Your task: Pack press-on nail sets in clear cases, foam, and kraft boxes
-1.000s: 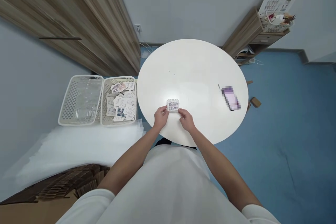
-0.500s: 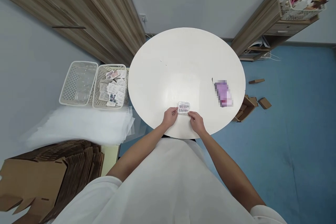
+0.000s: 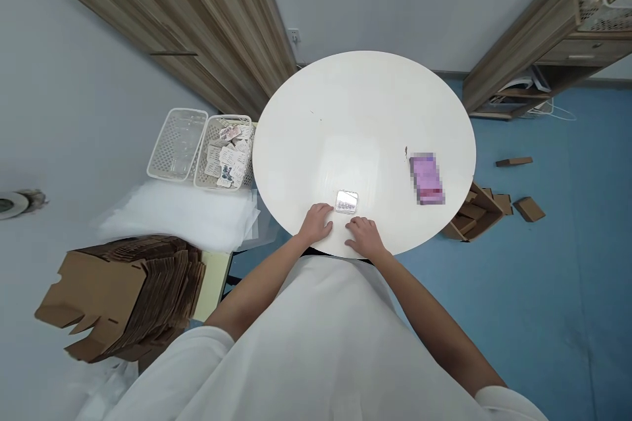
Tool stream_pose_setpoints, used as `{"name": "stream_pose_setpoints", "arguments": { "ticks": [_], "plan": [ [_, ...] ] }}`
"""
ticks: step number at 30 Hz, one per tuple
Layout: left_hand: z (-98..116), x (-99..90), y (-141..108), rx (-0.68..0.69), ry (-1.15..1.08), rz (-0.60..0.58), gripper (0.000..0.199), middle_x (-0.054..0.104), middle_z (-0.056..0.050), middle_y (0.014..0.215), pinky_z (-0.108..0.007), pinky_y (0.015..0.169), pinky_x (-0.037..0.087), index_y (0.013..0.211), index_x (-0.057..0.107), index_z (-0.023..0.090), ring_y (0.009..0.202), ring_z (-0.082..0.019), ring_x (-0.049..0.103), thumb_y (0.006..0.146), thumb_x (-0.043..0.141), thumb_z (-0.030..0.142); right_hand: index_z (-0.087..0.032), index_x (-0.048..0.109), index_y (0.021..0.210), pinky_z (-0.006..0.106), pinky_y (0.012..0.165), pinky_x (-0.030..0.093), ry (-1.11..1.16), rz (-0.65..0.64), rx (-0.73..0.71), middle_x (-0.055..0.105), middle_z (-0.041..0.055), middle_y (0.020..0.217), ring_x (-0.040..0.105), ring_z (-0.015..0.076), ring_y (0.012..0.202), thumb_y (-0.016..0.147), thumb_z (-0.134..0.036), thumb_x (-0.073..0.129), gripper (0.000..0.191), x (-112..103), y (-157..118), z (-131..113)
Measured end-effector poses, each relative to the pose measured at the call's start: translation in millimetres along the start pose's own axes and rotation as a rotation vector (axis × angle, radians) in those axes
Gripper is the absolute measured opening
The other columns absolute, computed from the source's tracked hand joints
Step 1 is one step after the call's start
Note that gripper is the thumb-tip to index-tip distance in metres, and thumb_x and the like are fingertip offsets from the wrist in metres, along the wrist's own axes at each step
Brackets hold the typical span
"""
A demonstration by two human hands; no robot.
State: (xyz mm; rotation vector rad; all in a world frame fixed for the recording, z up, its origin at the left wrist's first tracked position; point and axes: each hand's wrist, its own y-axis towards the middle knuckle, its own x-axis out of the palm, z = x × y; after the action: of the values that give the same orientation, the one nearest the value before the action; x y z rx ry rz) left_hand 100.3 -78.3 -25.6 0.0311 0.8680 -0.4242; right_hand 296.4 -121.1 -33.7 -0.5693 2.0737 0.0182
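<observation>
A small clear plastic case [image 3: 346,201] with rows of little items inside lies flat on the white oval table [image 3: 365,99], near its front edge. Its lid appears closed and catches the light. Just left of the case rests my left hand [image 3: 316,223], fingers apart and holding nothing. My right hand [image 3: 364,237] lies on the tabletop below the case's right corner, its fingers spread and empty. Both hands are close to the case, apparently not gripping it.
On the right of the table lies a blurred purple object [image 3: 427,179]. Left of the table stand a basket of printed cards [image 3: 200,174], a basket with clear plastic [image 3: 152,161], white sheets [image 3: 178,214] and flattened cardboard boxes [image 3: 108,276]. An open carton [image 3: 481,220] sits on the floor at right.
Both hands have let go of the clear case and drawn back toward the table's front edge. The case stays on the table. The camera view has shifted slightly left.
</observation>
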Motion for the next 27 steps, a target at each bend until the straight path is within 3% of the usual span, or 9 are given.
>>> {"name": "stream_pose_setpoints", "arguments": {
  "ticks": [4,7,9,12,15,19,23,25,27],
  "plan": [
    [-5.1,-10.2,-9.1,0.048,0.134,-0.119,0.052,0.047,-0.011,0.119,-0.044,0.094,0.03,0.111,0.051,0.021,0.114,-0.029,0.038,0.063,0.065,0.035,-0.021,0.058,0.088,0.035,0.077,0.032,-0.108,0.0,0.021,0.055,0.0095,0.097,0.047,0.0228,0.09,0.081,-0.022,0.049,0.011,4.2,7.3,-5.9],
    [-5.8,-13.2,-8.8,0.086,0.2,-0.155,0.062,0.045,-0.011,0.122,-0.045,0.096,0.025,0.111,0.049,0.022,0.115,-0.03,0.037,0.056,0.071,0.041,-0.021,0.057,0.083,0.032,0.073,0.033,-0.088,0.026,0.092,0.057,0.0072,0.09,0.049,0.0201,0.084,0.085,-0.02,0.041,0.017,0.7,12.8,-9.7],
    [-6.6,-13.3,-6.4,0.105,0.239,-0.158,0.049,0.047,-0.01,0.119,-0.044,0.096,0.024,0.105,0.052,0.023,0.113,-0.029,0.038,0.061,0.069,0.037,-0.021,0.057,0.083,0.03,0.071,0.033,-0.047,0.037,0.129,0.058,0.0055,0.088,0.05,0.0187,0.081,0.086,-0.022,0.04,0.018,-4.5,13.7,-12.8],
    [-9.7,-13.5,-4.3,0.149,0.276,-0.143,0.013,0.053,-0.008,0.11,-0.042,0.093,0.026,0.088,0.057,0.023,0.108,-0.024,0.044,0.076,0.053,0.022,-0.022,0.056,0.082,0.028,0.069,0.034,-0.002,0.026,0.146,0.059,0.0041,0.087,0.05,0.0174,0.08,0.086,-0.024,0.038,0.019,-11.8,10.4,-19.9],
    [-13.3,-16.5,-6.9,0.208,0.26,-0.124,0.015,0.055,-0.008,0.106,-0.04,0.091,0.028,0.086,0.057,0.022,0.105,-0.022,0.046,0.079,0.045,0.016,-0.021,0.055,0.084,0.028,0.068,0.035,0.015,0.0,0.142,0.06,0.0034,0.085,0.051,0.0165,0.079,0.087,-0.023,0.036,0.02,-14.1,5.2,-29.9],
    [-15.6,-21.4,-12.5,0.29,0.217,-0.117,0.034,0.048,-0.011,0.121,-0.041,0.092,0.028,0.105,0.051,0.021,0.111,-0.025,0.042,0.072,0.057,0.024,-0.021,0.055,0.084,0.028,0.07,0.036,0.013,-0.021,0.087,0.06,0.0029,0.086,0.052,0.0162,0.079,0.087,-0.023,0.035,0.02,-11.5,1.9,-45.1],
    [-16.5,-20.9,-11.9,0.329,0.162,-0.215,0.018,0.057,-0.006,0.105,-0.036,0.087,0.034,0.091,0.057,0.022,0.099,-0.02,0.05,0.077,0.048,0.017,-0.022,0.056,0.086,0.028,0.072,0.038,0.052,-0.011,0.107,0.061,0.0026,0.086,0.055,0.0158,0.079,0.087,-0.026,0.036,0.021,-10.8,-1.9,-57.9],
    [-17.0,-20.1,-9.7,0.32,0.132,-0.223,0.016,0.059,-0.005,0.097,-0.035,0.083,0.036,0.085,0.058,0.022,0.092,-0.019,0.053,0.08,0.044,0.018,-0.022,0.055,0.097,0.03,0.075,0.039,0.098,0.03,0.16,0.061,0.004,0.093,0.056,0.0171,0.085,0.084,-0.032,0.041,0.021,-10.6,-8.7,-62.3],
    [-17.3,-20.2,-6.8,0.316,0.095,-0.219,0.015,0.06,-0.004,0.093,-0.034,0.081,0.038,0.084,0.058,0.021,0.088,-0.018,0.054,0.081,0.042,0.021,-0.021,0.048,0.113,0.032,0.08,0.039,0.133,0.101,0.231,0.058,0.0068,0.106,0.054,0.0196,0.095,0.078,-0.039,0.05,0.039,-8.9,-18.4,-64.8]
  ]
}}
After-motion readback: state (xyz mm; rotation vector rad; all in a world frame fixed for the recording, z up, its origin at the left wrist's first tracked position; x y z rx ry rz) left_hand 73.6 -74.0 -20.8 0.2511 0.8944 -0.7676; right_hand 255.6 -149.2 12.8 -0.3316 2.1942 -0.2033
